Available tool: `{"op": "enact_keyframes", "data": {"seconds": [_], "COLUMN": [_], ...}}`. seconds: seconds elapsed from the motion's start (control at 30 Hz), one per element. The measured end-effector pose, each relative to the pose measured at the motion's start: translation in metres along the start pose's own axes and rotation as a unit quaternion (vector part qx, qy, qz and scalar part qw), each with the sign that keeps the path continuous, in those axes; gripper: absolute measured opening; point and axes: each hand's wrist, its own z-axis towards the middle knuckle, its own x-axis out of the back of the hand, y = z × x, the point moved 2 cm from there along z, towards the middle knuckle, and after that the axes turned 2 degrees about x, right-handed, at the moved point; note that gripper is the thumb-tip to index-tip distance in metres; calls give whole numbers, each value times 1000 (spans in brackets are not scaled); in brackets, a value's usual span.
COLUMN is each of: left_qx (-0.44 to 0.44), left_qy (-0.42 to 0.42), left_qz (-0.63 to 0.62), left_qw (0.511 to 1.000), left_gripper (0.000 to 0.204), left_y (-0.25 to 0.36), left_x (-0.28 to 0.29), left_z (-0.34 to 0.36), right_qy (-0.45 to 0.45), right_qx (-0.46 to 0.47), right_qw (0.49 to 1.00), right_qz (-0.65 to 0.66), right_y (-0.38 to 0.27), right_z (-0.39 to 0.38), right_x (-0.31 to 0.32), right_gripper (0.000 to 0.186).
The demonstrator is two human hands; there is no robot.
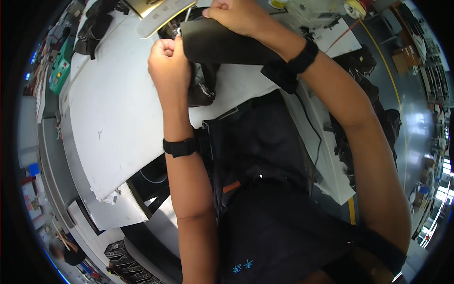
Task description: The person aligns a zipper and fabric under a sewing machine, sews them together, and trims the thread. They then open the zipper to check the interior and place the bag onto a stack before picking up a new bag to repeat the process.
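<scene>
At the far edge of the white worktable [113, 109], a dark, smooth, flexible panel [222, 45] is stretched between my hands. My left hand [168, 61] is closed, its thumb and curled fingers at the panel's left end. Farther up and to the right, my right hand [236, 18] pinches the panel's upper edge. Just beyond my left fingers are a white machine arm [165, 16] and a thin metal rod. Below the panel hangs a dark piece [202, 90] with a pale, shiny edge, partly hidden by my left hand and the panel.
Black bundles [97, 31] lie at the table's far left, near a green box [60, 71] with buttons. More dark pieces [364, 113] are heaped on the right, beside a floor aisle with a yellow line [395, 80]. A person [71, 251] is at the lower left.
</scene>
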Motion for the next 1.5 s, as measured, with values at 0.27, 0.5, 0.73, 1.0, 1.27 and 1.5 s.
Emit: {"op": "enact_keyframes", "data": {"seconds": [0.27,0.5,0.73,1.0,1.27,1.5], "left_qx": [-73,-93,-429,-538,-566,-560], "left_qy": [44,-61,-70,-45,-75,-102], "left_qz": [122,-84,205,233,279,306], "left_qw": [989,990,877,809,772,763], "left_gripper": [35,15,41,31,29,32], "left_y": [8,2,0,-2,12,10], "left_x": [2,22,45,41,41,41], "left_z": [-1,-35,-26,-8,-5,-4], "right_qy": [-63,-99,-109,-115,-76,-76], "right_qx": [90,33,37,-1,73,80], "right_qw": [994,994,993,993,992,992], "right_qz": [-8,40,21,32,74,58], "right_y": [4,6,-8,-10,-1,1], "right_z": [5,3,-4,-5,-4,-3], "right_x": [8,13,22,18,14,14], "right_gripper": [27,27,23,26,29,29]}}
